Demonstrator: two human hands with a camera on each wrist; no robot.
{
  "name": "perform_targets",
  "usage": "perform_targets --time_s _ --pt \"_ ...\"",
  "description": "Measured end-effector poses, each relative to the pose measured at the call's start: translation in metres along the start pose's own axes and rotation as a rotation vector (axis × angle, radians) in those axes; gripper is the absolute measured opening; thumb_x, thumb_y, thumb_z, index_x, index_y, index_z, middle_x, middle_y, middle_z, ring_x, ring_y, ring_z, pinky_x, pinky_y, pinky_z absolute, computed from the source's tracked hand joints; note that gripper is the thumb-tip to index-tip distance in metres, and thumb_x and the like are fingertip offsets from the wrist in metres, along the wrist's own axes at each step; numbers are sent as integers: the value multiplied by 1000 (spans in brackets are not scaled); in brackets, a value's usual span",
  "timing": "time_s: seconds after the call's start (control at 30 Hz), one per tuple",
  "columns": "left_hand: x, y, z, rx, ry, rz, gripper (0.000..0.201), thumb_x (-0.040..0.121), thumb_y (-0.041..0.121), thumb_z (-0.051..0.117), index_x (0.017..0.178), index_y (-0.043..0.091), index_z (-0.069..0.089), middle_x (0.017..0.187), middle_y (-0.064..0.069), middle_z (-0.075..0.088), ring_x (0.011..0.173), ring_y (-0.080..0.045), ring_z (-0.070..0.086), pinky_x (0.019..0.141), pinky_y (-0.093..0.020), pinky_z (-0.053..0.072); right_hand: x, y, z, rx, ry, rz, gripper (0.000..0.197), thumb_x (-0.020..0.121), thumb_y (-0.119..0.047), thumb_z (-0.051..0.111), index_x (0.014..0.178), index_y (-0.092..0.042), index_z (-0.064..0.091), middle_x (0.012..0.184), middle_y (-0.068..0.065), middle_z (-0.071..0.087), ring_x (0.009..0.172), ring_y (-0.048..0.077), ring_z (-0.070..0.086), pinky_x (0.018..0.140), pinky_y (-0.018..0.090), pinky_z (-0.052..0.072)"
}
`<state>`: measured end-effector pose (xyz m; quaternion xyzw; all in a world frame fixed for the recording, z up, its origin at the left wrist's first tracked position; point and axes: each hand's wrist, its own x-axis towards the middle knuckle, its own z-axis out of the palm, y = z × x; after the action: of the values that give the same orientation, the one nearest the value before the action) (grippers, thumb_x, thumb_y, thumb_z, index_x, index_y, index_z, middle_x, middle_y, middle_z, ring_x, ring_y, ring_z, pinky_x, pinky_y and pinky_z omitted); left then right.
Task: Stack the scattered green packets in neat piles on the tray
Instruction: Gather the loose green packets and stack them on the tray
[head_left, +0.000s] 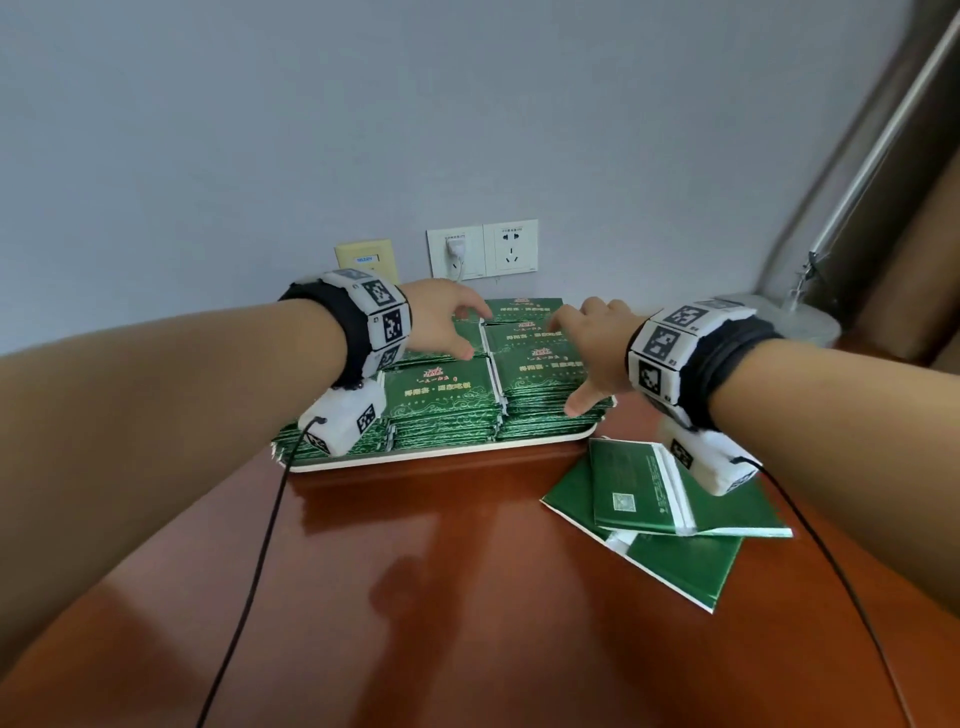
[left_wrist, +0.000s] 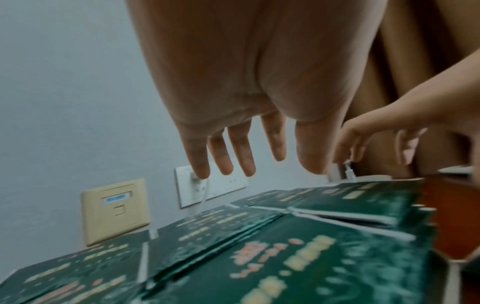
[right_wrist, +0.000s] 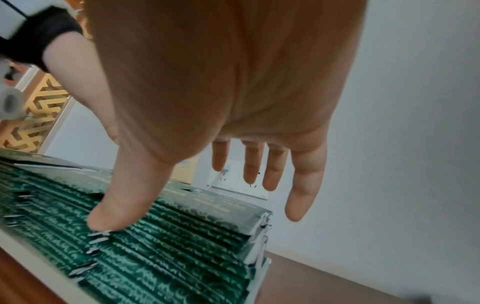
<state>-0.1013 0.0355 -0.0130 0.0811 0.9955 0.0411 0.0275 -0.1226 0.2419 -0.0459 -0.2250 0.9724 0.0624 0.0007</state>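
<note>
Several piles of green packets (head_left: 441, 400) stand side by side on a white tray (head_left: 415, 460) at the back of the brown table. My left hand (head_left: 449, 325) hovers over the back left piles with fingers spread and holds nothing; in the left wrist view the left hand (left_wrist: 233, 144) hangs above the packet tops (left_wrist: 285, 246). My right hand (head_left: 587, 353) is spread over the right piles, its thumb touching the front edges of that pile (right_wrist: 168, 246). Three loose green packets (head_left: 654, 514) lie overlapping on the table right of the tray.
The wall close behind the tray carries white sockets (head_left: 483, 249) with a charger plugged in and a yellow plate (head_left: 366, 260). A lamp base (head_left: 795, 322) and curtain stand at the back right. Bare brown table (head_left: 415, 597) spreads in front. Cables hang from both wrists.
</note>
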Motion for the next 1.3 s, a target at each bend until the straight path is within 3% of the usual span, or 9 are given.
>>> perform_targets --time_s 0.1,0.17,0.27,0.47,0.6,0.7,0.87,1.03,1.3 --pt "-21 34 7 -31 -3 114 41 86 29 69 126 25 58 123 3 61 111 -13 57 99 -32 43 -22 3 2 -17 3 23 104 59 -58 80 141 -23 27 132 9 43 120 33 43 99 50 41" --pt "-33 60 14 -75 -21 179 29 86 25 68 114 23 65 106 7 68 89 -4 62 80 -20 49 -36 5 6 -11 10 36 102 59 -58 80 140 -23 28 132 9 44 120 33 44 99 49 40" --pt "-48 98 29 -31 -53 254 20 88 21 62 106 20 71 91 11 67 72 -1 58 60 -10 41 -55 10 14 9 56 46 99 58 -61 78 137 -23 33 130 7 49 117 31 49 98 47 42" --pt "-73 142 91 -21 -156 384 30 94 23 55 120 18 67 117 2 66 89 -6 58 73 -13 39 -88 29 40 -37 -152 122 68 76 -54 68 127 -12 50 121 7 60 108 26 59 88 31 48" --pt "-85 151 121 112 -239 445 47 96 31 51 142 21 47 129 -10 53 118 -25 51 97 -31 41 -99 30 67 -79 -246 77 58 78 -48 65 124 -13 59 116 8 65 106 27 62 89 35 51" --pt "-90 146 129 208 -234 438 51 96 36 49 146 28 39 135 -11 46 128 -29 41 102 -39 39 -100 20 73 -89 -254 29 52 83 -48 60 123 -14 58 114 7 65 103 26 61 86 32 50" --pt "-96 123 123 137 -206 395 40 93 30 53 133 25 55 117 -1 55 108 -21 54 86 -28 43 -97 -1 71 -103 -271 -55 45 89 -46 53 110 -7 61 97 5 63 92 26 61 72 27 43" --pt "-107 93 119 111 -183 321 27 93 25 54 116 20 66 98 7 51 87 -10 50 74 -20 34 -91 -24 68 -67 -267 -81 40 78 -48 67 69 -13 52 66 0 53 61 18 51 54 25 39" --pt "-133 48 117 94 -150 212 19 89 23 56 87 10 69 92 0 61 84 -18 59 79 -34 46 -88 -59 62 52 -241 -185 39 77 -45 72 76 -8 59 58 -1 56 50 14 50 46 22 38"
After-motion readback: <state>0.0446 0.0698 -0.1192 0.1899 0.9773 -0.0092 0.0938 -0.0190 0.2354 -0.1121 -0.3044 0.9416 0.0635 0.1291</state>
